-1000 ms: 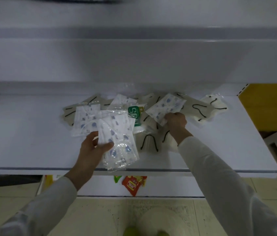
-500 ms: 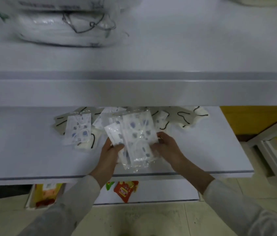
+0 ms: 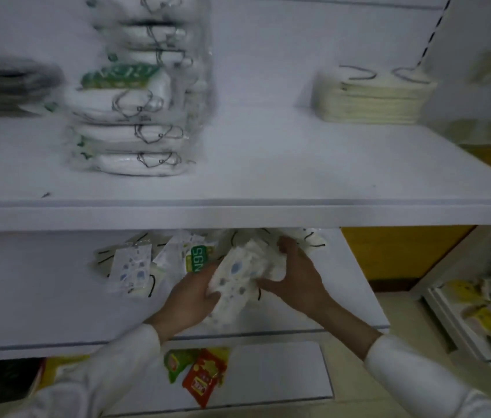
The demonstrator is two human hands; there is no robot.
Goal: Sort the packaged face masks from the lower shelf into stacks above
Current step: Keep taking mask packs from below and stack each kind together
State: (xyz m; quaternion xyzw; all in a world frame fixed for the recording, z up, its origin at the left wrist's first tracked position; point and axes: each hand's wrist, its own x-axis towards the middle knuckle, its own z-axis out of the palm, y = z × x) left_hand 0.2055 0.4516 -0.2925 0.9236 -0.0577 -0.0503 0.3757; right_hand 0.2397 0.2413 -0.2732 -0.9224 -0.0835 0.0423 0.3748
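Over the lower shelf, my left hand and my right hand grip a bundle of blue-dotted mask packets from both sides. Loose packets lie behind them: another blue-dotted packet, a green N95 packet and cream masks with black loops. On the upper shelf stand a tall stack of white packaged masks, a cream mask stack and a dark stack at the far left.
The upper shelf's front edge hangs over the back of the loose pile. Red and green snack packets lie on a board below. A low rack with yellow and blue packets stands at the right.
My right hand brought a dotted packet to the ones in my left hand, and both hands now hold the bundle together. The view has tilted up, so the upper shelf's stacks show.
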